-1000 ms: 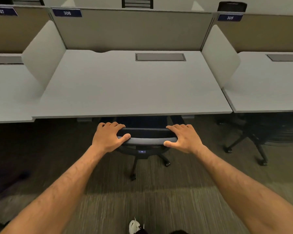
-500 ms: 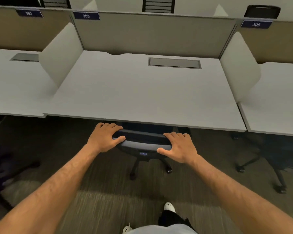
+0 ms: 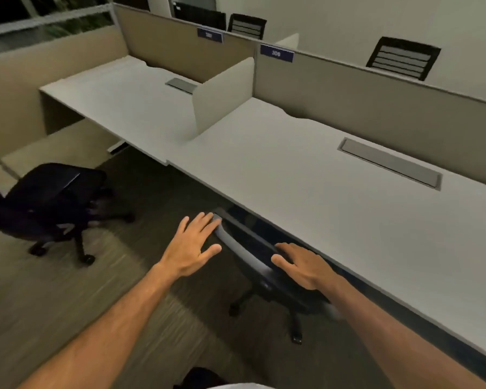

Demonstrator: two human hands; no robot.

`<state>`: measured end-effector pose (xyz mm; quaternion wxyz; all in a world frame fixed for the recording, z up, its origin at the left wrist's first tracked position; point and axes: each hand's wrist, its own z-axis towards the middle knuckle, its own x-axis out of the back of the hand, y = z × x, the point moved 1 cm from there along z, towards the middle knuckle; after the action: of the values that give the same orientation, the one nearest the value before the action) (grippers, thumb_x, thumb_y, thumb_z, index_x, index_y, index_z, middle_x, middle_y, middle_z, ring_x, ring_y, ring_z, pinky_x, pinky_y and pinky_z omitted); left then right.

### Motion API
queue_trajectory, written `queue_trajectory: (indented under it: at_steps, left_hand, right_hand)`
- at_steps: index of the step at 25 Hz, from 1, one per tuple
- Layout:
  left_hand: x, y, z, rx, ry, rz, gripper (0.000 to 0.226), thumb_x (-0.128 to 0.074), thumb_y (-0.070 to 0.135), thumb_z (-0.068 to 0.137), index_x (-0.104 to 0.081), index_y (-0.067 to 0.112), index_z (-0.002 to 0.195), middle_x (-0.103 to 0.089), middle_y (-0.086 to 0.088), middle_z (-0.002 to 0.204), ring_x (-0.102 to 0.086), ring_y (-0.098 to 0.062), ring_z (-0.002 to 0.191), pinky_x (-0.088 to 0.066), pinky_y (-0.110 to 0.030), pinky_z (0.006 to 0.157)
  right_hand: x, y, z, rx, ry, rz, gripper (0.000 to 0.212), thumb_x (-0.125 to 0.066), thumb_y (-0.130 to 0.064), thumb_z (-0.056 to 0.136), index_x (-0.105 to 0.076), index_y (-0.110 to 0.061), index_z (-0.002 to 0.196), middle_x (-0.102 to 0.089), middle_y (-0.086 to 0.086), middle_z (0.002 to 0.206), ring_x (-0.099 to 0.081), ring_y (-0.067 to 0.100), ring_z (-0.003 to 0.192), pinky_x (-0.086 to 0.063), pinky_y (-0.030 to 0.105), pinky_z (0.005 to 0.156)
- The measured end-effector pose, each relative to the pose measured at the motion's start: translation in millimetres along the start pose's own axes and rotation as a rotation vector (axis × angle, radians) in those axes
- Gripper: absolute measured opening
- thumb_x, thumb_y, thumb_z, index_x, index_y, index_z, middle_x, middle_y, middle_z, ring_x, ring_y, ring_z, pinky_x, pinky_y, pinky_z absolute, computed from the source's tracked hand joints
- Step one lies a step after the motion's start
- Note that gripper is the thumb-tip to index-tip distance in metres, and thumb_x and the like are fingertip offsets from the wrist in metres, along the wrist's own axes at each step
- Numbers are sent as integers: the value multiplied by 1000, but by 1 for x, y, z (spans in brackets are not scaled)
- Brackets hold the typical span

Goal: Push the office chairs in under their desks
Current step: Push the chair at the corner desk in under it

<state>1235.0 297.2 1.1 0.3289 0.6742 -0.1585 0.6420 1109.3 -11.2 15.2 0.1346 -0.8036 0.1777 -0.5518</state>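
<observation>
A black office chair (image 3: pixel 246 249) is tucked under the white desk (image 3: pixel 334 209), with only its grey top rail and wheeled base showing below the desk edge. My left hand (image 3: pixel 192 245) hovers flat at the rail's left end with fingers spread, barely touching it. Over the rail's right end lies my right hand (image 3: pixel 300 266), fingers loose and extended, not gripping. A second black office chair (image 3: pixel 48 197) stands out on the carpet at the left, away from the left desk (image 3: pixel 129 102) and turned sideways.
A short white divider (image 3: pixel 225 94) separates the two desks, with beige partition panels (image 3: pixel 376 99) behind. Two chair backs (image 3: pixel 401 58) show beyond the partitions. A low beige wall (image 3: pixel 14 88) closes the left end. The floor is dark striped carpet.
The view has swung left, bringing the left desk and loose chair into sight. Both hands have loosened from gripping the tucked chair's rail to lying open on it.
</observation>
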Motion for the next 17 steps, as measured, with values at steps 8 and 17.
queue_trajectory:
  at_steps: [8, 17]
  left_hand:
    - [91, -127, -164, 540, 235, -82, 81, -31, 71, 93, -36, 20, 157, -34, -2, 163, -20, -18, 154, -3, -44, 125]
    - [194, -292, -367, 812, 412, 31, 73, -41, 66, 99, -37, 21, 156, -36, 0, 162, -24, -18, 153, -7, -41, 125]
  right_hand:
    - [-21, -235, 120, 557, 53, 53, 78, -24, -75, 97, -29, -27, 158, -38, 5, 160, -29, 22, 149, -24, 37, 117]
    - [-115, -558, 159, 964, -95, 89, 71, -31, -69, 99, -20, -34, 160, -37, -1, 160, -27, 11, 144, -26, 28, 109]
